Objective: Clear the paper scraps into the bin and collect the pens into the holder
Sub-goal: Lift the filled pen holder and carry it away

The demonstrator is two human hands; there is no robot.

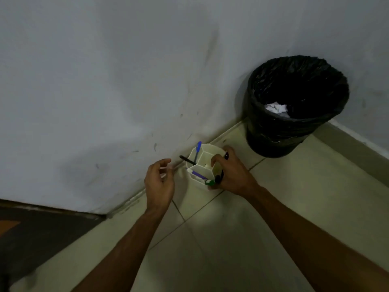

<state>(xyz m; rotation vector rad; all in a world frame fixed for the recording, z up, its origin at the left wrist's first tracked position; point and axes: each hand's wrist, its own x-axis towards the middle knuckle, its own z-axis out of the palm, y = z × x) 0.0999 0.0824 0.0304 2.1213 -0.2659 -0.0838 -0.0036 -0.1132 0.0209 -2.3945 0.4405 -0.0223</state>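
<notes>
Right hand: curled over the right rim of the pen holder, thumb against its lower wall, so we have it gripped and steadied.
Left hand: just left of the holder and apart from it, with the fingers loosely curled. Pale streaks at the fingertips may be a scrap or only light, and we cannot tell which.
Pen holder: white and split into cells, it stands upright on the floor tiles at centre frame, close to the foot of the wall.
Pens: a blue pen stands in the upper-left cell and a black pen leans out to the left. A purple-and-white pen and a green-capped marker lie slanted over the lower rim. A black marker sits against the right hand, but whether it is in a cell or in the fingers we cannot tell.
Bin: black-lined, upper right of the frame, near the holder but not touching it. Paper scraps lie inside.
Step in hand: we judge that we are settling the last pens, since no loose pen or scrap shows on the tiles.
Doing it well: we should keep the right hand's hold firm so the holder cannot tip. The left hand can then nudge the slanted pens nose-down into a cell, and we let go only once the holder sits flat.
Risk: the leaning pens could lever the light holder over.
</notes>
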